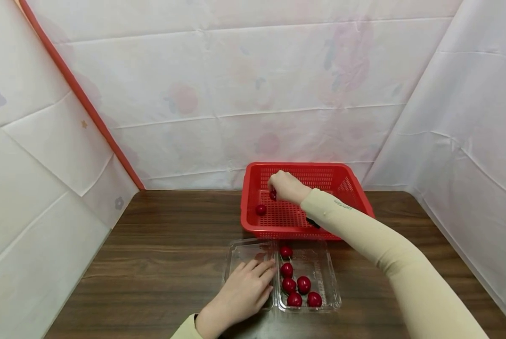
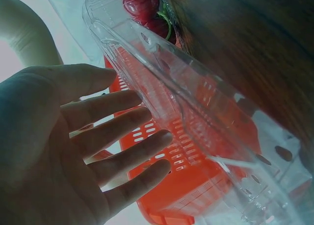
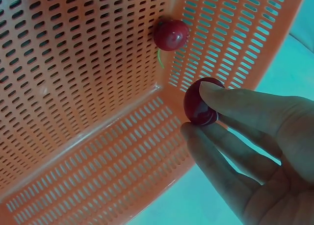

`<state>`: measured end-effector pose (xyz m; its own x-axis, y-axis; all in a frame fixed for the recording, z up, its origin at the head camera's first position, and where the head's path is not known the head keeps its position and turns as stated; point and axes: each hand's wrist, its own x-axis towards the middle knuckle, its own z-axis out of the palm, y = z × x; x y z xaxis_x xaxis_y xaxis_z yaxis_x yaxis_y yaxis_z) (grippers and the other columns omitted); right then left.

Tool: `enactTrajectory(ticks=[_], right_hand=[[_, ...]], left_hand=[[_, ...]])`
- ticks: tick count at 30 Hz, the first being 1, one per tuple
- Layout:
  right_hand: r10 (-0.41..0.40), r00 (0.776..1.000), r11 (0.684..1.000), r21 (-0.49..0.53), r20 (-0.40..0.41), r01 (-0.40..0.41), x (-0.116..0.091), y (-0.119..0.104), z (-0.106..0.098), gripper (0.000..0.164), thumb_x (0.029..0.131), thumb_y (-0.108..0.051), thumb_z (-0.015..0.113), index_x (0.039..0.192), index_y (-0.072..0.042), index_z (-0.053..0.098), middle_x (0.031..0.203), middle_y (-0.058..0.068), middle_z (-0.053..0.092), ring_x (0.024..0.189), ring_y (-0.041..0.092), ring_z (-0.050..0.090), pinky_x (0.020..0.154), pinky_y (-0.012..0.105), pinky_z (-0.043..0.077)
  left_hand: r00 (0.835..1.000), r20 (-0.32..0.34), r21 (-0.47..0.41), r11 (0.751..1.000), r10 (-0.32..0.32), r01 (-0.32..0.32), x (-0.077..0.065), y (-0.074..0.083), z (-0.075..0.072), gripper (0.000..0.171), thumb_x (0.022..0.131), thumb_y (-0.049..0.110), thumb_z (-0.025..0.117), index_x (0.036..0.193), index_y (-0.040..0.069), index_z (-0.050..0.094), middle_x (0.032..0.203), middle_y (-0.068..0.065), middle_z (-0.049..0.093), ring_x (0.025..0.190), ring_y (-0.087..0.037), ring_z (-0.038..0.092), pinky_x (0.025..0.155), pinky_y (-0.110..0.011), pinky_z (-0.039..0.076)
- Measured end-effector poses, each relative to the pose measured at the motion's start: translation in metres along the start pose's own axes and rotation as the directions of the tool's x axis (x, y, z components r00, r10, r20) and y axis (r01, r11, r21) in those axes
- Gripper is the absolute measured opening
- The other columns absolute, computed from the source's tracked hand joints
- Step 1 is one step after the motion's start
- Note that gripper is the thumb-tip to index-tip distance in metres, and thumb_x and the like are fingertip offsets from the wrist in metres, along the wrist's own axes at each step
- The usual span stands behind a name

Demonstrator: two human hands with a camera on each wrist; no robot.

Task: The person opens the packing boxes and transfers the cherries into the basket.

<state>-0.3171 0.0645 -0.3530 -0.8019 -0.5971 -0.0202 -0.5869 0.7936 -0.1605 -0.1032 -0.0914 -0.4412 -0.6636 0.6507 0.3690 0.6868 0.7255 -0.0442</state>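
Observation:
My right hand (image 1: 288, 187) is over the red basket (image 1: 308, 233) and pinches a dark red cherry (image 3: 198, 103) between thumb and fingertips. Another cherry (image 1: 260, 210), with a green stem in the right wrist view, lies in the basket by its wall. My left hand (image 1: 245, 289) rests with extended fingers on the lid half of an open clear plastic clamshell box (image 1: 327, 278). In the left wrist view its fingertips (image 2: 162, 137) are at the clear plastic edge. Several cherries (image 1: 303, 285) sit in the box's right half, mostly along its left side and front.
The basket stands at the back of the dark wooden table (image 1: 159, 263), directly behind the clamshell box. A white patterned sheet (image 1: 185, 99) hangs behind the table and along both sides. My right forearm (image 1: 363, 230) crosses over the basket's front right part.

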Motion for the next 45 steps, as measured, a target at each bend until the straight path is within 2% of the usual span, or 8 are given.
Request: enactTrajectory(ticks=[6, 12, 17, 24, 31, 45], right_hand=[[0.006, 0.999, 1.0, 0.028, 0.038, -0.008, 0.005, 0.002, 0.003, 0.017, 0.082, 0.005, 0.066, 0.093, -0.006, 0.073, 0.088, 0.009, 0.069, 0.077, 0.017, 0.063, 0.064, 0.027, 0.051], [0.056, 0.996, 0.998, 0.038, 0.075, -0.059, 0.01, 0.007, 0.006, 0.019, 0.081, 0.006, 0.067, 0.094, -0.006, 0.073, 0.087, 0.006, 0.068, 0.075, 0.016, 0.06, 0.059, 0.025, 0.047], [0.067, 0.994, 0.997, 0.036, 0.087, -0.07, 0.012, 0.011, 0.01, 0.021, 0.08, 0.006, 0.068, 0.096, -0.006, 0.073, 0.091, 0.009, 0.069, 0.078, 0.018, 0.061, 0.062, 0.027, 0.049], [0.065, 0.991, 0.997, -0.036, 0.119, -0.062, 0.014, 0.014, 0.015, 0.026, 0.08, 0.001, 0.07, 0.104, -0.008, 0.072, 0.105, 0.011, 0.069, 0.091, 0.022, 0.065, 0.073, 0.033, 0.055], [0.045, 0.99, 0.988, -0.153, 0.133, -0.025, 0.02, 0.015, 0.023, 0.024, 0.077, -0.008, 0.076, 0.101, -0.013, 0.073, 0.102, 0.005, 0.07, 0.091, 0.022, 0.066, 0.073, 0.036, 0.054], [0.062, 0.98, 0.989, -0.142, 0.191, -0.035, 0.026, 0.016, 0.032, 0.025, 0.074, -0.015, 0.081, 0.098, -0.016, 0.073, 0.096, 0.001, 0.069, 0.086, 0.017, 0.065, 0.075, 0.035, 0.054]], left_hand=[[1.0, -0.012, 0.011, 1.0, 0.004, -0.003, 0.001, 0.001, 0.001, 0.033, 0.086, 0.033, 0.065, 0.113, 0.015, 0.067, 0.122, 0.0, 0.064, 0.1, -0.016, 0.059, 0.071, -0.032, 0.045], [1.0, -0.008, 0.01, 1.0, 0.009, -0.009, 0.002, 0.002, 0.002, 0.033, 0.086, 0.033, 0.065, 0.114, 0.015, 0.067, 0.122, 0.0, 0.064, 0.1, -0.016, 0.059, 0.071, -0.031, 0.045], [1.0, -0.005, 0.009, 1.0, 0.013, -0.013, 0.003, 0.003, 0.001, 0.034, 0.086, 0.033, 0.065, 0.114, 0.015, 0.067, 0.123, 0.0, 0.063, 0.1, -0.016, 0.059, 0.071, -0.031, 0.045], [1.0, -0.008, 0.015, 1.0, 0.017, -0.017, 0.003, 0.003, 0.0, 0.034, 0.086, 0.033, 0.065, 0.114, 0.015, 0.067, 0.123, 0.0, 0.063, 0.101, -0.016, 0.059, 0.071, -0.031, 0.045], [1.0, -0.007, 0.02, 1.0, 0.017, -0.017, 0.002, 0.003, 0.0, 0.034, 0.086, 0.034, 0.065, 0.114, 0.016, 0.067, 0.123, 0.001, 0.063, 0.101, -0.016, 0.059, 0.07, -0.031, 0.044], [1.0, 0.001, 0.017, 1.0, 0.017, -0.017, -0.001, 0.004, 0.0, 0.034, 0.086, 0.034, 0.065, 0.114, 0.016, 0.066, 0.123, 0.001, 0.063, 0.101, -0.017, 0.058, 0.07, -0.031, 0.044]])
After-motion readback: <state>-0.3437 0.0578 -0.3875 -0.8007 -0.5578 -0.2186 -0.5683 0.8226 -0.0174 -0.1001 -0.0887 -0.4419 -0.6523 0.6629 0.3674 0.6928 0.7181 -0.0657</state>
